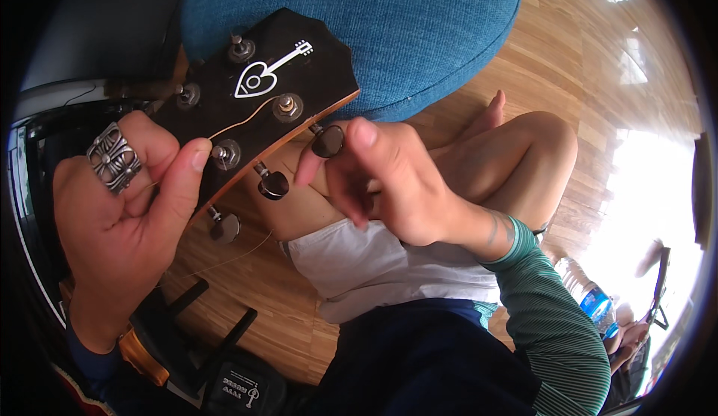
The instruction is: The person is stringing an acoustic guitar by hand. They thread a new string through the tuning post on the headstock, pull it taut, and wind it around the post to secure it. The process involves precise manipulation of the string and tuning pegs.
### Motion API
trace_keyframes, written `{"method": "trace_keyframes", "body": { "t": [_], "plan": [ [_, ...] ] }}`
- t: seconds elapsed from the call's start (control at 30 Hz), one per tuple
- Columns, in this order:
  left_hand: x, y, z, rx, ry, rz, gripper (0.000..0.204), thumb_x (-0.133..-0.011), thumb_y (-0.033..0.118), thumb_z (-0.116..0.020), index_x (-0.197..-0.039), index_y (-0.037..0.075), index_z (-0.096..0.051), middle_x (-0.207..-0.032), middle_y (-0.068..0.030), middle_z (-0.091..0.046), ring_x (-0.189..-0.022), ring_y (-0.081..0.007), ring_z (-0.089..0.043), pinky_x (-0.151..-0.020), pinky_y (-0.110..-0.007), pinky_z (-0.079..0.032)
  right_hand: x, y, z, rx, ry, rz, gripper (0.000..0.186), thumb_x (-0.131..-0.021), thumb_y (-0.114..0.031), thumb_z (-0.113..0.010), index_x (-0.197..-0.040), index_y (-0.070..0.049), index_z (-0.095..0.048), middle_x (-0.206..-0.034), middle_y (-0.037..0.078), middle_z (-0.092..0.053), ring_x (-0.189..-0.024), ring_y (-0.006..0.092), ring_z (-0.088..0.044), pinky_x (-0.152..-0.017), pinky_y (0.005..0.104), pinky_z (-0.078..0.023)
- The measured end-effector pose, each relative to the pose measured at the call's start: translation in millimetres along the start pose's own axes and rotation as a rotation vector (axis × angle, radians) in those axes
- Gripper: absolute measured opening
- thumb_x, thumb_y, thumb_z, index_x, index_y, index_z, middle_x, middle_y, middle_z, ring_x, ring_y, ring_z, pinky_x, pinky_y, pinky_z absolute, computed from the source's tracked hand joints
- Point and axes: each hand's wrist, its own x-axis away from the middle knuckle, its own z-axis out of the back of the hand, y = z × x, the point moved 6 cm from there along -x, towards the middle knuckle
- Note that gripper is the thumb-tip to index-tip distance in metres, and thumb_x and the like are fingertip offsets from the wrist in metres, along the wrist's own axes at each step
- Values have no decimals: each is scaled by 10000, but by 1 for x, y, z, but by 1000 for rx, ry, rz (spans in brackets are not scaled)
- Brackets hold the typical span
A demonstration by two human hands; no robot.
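A black guitar headstock with a white guitar emblem and metal tuners lies diagonally before me. My left hand, wearing a large silver ring, pinches a thin string between thumb and index finger. The string runs up to the post nearest the headstock's end on the lower row. My right hand is loosely curled beside that post's tuning knob, thumb raised at its right, fingers apart; whether they touch the knob I cannot tell. Two more knobs hang along the lower edge.
A blue round cushion sits beyond the headstock. My bare legs are folded on the wooden floor. A water bottle is at the right. A black stand and black case lie lower left.
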Motion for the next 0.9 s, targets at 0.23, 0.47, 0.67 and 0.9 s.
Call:
{"method": "trace_keyframes", "body": {
  "t": [0.23,0.47,0.67,0.9],
  "plan": [
    [-1,3,1,-10,16,32,263,-888,-36,-669,-685,25,-512,-580,23,-407,-491,-35,-281,-469,-248,-203,5,25,-44,-1202,-458,-297,615,-993,-668,-270,-885,-120,-527,-522,-2,-423,-358,101,-389,-356,211,-319],
    [0,2,-1,-21,5,19,257,-893,-32,-662,-691,25,-514,-581,23,-403,-495,-38,-284,-475,-249,-207,4,32,-35,-1093,-301,-374,425,-1012,-513,-480,-799,-147,-509,-529,-53,-400,-375,72,-377,-361,204,-273],
    [-2,2,-1,-20,-3,18,247,-897,-27,-661,-699,25,-522,-582,27,-406,-496,-35,-284,-475,-248,-208,-4,20,-1,-233,168,56,383,-944,-224,-700,-646,-112,-488,-537,-82,-410,-484,10,-342,-437,206,-262],
    [1,0,0,-4,-2,9,243,-895,-32,-661,-701,24,-525,-585,25,-418,-497,-30,-292,-475,-244,-210,0,12,-9,-357,19,-72,537,-1032,-467,-422,-696,-69,-554,-517,-41,-434,-437,45,-374,-423,217,-294]
  ]
}}
